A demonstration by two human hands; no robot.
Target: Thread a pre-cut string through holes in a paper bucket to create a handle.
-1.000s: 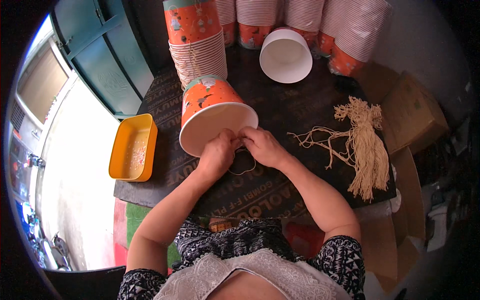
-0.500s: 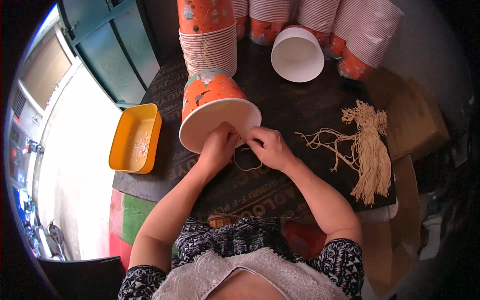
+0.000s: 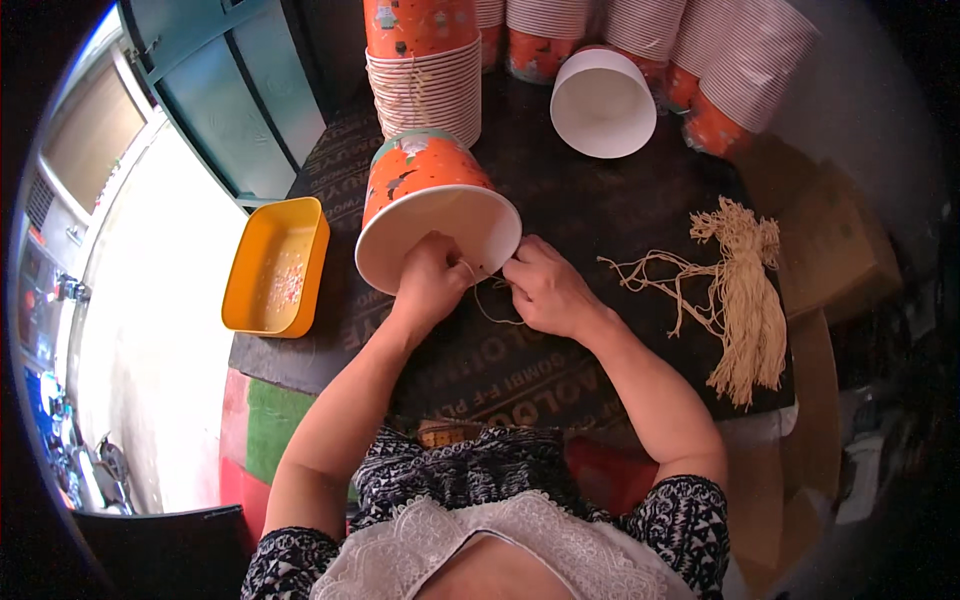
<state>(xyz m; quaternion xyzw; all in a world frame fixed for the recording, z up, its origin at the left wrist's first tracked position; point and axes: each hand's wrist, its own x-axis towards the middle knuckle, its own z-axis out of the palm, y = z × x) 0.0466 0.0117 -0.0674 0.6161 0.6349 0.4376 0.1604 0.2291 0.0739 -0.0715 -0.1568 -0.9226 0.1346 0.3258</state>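
Note:
An orange patterned paper bucket (image 3: pixel 425 180) lies on its side on the table, its white mouth facing me. My left hand (image 3: pixel 433 282) reaches into the mouth, its fingers pinched on a thin cream string (image 3: pixel 484 308) close to the rim. A small dark hole shows in the bucket wall between my hands. Just outside the rim my right hand (image 3: pixel 550 287) is closed on the string too; its fingertips are partly hidden. Below the rim, a loop of string hangs between both hands.
A yellow tray (image 3: pixel 275 268) with small reddish bits stands at the table's left edge. On the right lies a bundle of cream strings (image 3: pixel 745 300). Nested buckets (image 3: pixel 425 95) stand at the back, with another bucket (image 3: pixel 602 105) tipped toward me. A cardboard box (image 3: pixel 840 230) sits beyond the right edge.
My right hand has drawn slightly right, away from my left fingers, opening a gap at the rim. The view has shifted a little.

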